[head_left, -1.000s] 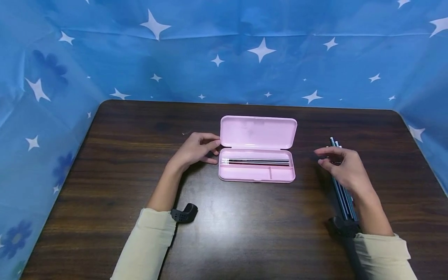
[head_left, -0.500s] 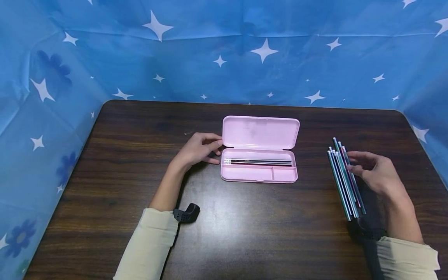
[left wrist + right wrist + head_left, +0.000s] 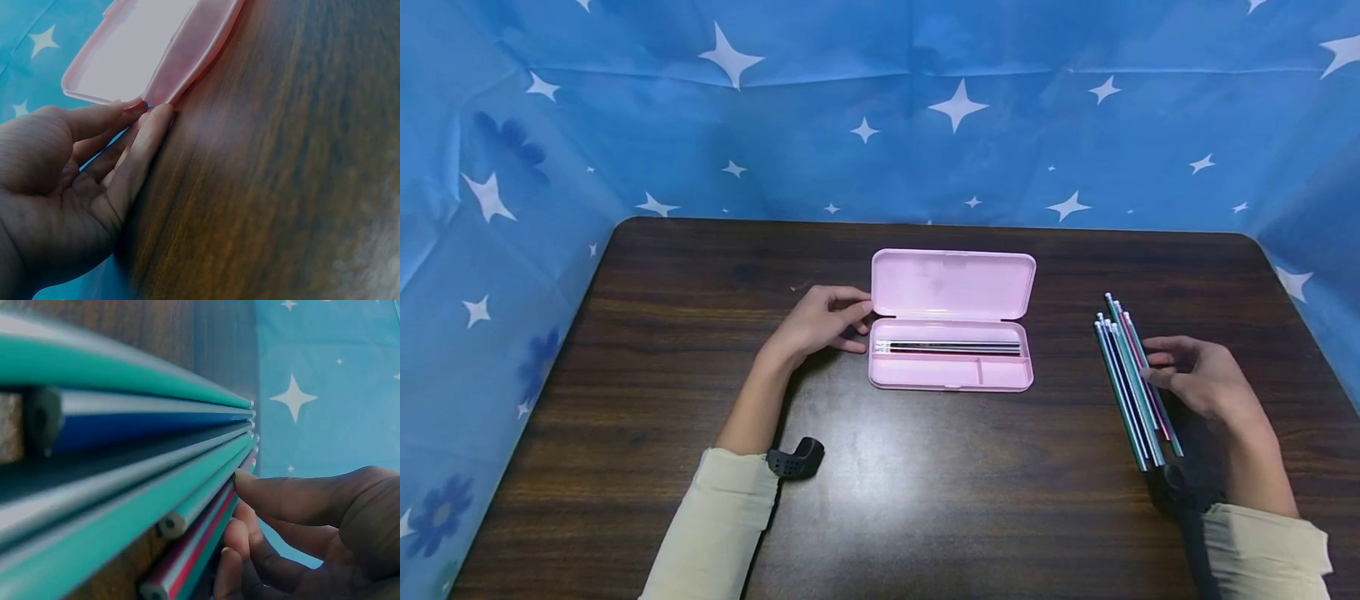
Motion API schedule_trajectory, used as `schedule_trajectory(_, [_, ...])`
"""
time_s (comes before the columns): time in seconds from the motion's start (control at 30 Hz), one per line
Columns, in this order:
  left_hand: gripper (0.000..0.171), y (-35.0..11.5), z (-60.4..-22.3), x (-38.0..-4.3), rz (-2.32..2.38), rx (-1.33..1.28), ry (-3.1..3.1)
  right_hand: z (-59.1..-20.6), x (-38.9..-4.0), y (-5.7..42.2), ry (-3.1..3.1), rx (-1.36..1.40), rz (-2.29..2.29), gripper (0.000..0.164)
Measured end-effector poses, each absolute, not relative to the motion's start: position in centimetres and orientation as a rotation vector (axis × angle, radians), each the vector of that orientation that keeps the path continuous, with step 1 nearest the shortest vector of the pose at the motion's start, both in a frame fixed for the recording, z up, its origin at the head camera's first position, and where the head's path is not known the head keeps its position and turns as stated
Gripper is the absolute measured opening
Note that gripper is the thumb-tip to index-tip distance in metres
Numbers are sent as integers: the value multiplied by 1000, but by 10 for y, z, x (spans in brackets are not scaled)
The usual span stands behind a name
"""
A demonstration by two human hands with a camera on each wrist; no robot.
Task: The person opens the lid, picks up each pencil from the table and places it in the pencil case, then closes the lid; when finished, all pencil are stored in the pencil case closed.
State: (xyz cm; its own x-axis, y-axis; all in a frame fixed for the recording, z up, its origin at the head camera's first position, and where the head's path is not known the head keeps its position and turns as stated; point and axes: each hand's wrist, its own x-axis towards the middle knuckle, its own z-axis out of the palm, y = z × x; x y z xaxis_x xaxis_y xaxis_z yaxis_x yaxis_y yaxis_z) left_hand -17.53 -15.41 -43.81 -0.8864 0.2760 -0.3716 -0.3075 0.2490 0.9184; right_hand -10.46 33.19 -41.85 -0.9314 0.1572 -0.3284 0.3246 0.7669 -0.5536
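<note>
In the head view, an open pink pencil case [image 3: 952,375] lies mid-table, with several pencils [image 3: 955,347] in its long compartment. My left hand [image 3: 822,323] touches the case's left end near the hinge. The left wrist view has its fingertips [image 3: 164,112] against the case corner, where lid and base meet. To the right lies a loose bunch of teal, blue and red-striped pencils [image 3: 1131,392]. My right hand [image 3: 1206,379] is at the right side of that bunch. Up close, its thumb [image 3: 275,494] touches the outer pencils [image 3: 206,519], the other fingers loosely bent beside them.
The dark wooden table [image 3: 925,483] extends around the case and the bunch. A blue cloth with white stars [image 3: 958,106] hangs along the back and sides. A black wrist strap [image 3: 797,458] sits at the left cuff.
My right hand has gone from over the pencils to their right side, then slightly down, fingertips now at the outer pencils. The left hand and pencil case keep their places.
</note>
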Motion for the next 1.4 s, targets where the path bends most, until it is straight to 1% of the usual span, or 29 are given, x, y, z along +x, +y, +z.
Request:
schedule_trajectory(0.33, [34, -154, -440, -176, 1673, -23, 2067, -419, -106, 327, 2744, 452, -853, 41])
schedule_trajectory(0.57, [34, -154, -438, -176, 1679, -20, 2064, -416, -106, 321, 2764, 484, -797, 41])
schedule_trajectory(0.9, [34, -155, -439, -177, 1681, -23, 2059, -419, -101, 330, 2802, 392, -866, 38])
schedule_trajectory(1.17, [35, -156, -439, -176, 1679, -22, 2054, -418, -100, 323, 2776, 422, -991, 37])
schedule_trajectory(1.4, [34, -156, -440, -177, 1689, -19, 2049, -413, -99, 312, 2815, 383, -1025, 34])
